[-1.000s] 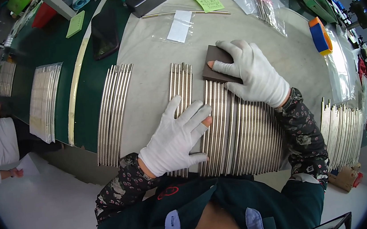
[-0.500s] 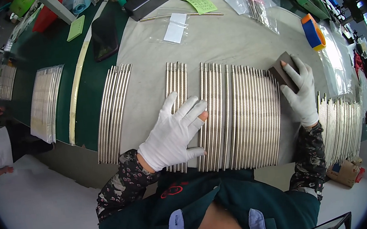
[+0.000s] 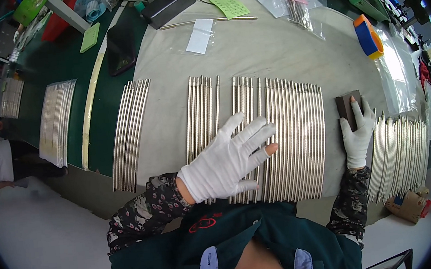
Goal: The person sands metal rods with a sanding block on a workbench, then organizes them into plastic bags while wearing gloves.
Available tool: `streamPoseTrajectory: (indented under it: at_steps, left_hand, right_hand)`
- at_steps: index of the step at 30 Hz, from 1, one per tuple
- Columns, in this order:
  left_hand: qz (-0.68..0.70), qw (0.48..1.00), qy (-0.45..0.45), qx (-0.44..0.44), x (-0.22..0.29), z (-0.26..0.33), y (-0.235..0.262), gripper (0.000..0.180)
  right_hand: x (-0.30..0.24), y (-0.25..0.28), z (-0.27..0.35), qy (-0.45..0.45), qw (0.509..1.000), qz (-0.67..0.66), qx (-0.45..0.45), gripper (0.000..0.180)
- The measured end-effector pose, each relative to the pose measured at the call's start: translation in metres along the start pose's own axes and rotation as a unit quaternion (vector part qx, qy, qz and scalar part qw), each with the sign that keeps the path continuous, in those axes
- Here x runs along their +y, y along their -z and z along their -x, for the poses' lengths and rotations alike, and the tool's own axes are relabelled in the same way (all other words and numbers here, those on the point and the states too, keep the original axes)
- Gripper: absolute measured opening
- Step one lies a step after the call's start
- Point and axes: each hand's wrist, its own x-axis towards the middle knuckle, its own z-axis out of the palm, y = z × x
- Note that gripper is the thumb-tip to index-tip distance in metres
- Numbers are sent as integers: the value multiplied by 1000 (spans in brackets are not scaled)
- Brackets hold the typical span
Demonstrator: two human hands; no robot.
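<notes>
Left hand (image 3: pixel 226 164), gloved, fingers (image 3: pixel 254 130) spread flat, pressing on a row of metal rods (image 3: pixel 294 136) lying side by side on the worktop (image 3: pixel 269 50). Right hand (image 3: pixel 357 132), fingers curled around a dark sanding block (image 3: pixel 348 107), just right of the rods.

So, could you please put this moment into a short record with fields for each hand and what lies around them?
left hand: white-gloved left hand, fingers spread, pressing flat on a row of thin metal rods
right hand: white-gloved right hand gripping a dark brown block at the right end of that row
surface: grey cloth on the table
nearby: more rod bundles to the left, blue and orange tape roll, green sticky note
</notes>
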Motion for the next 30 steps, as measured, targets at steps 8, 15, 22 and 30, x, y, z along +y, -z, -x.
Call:
streamPoseTrajectory:
  at_steps: [8, 15, 22, 30]
  left_hand:
    - [-63, 993, 36, -96, 2, -1, 11, 84]
    - [-26, 994, -84, -60, 10, -61, 4, 74]
    - [-22, 985, -125, -120, -2, -82, -28, 70]
    - [3, 984, -131, -124, 2, -75, 0, 79]
  right_hand:
    - [-9, 3, -1, -30, 999, 7, -18, 62]
    - [-12, 5, -2, -34, 999, -1, -23, 61]
    - [-15, 5, -3, -29, 999, -24, -16, 61]
    - [-17, 9, -3, -36, 999, -9, -21, 61]
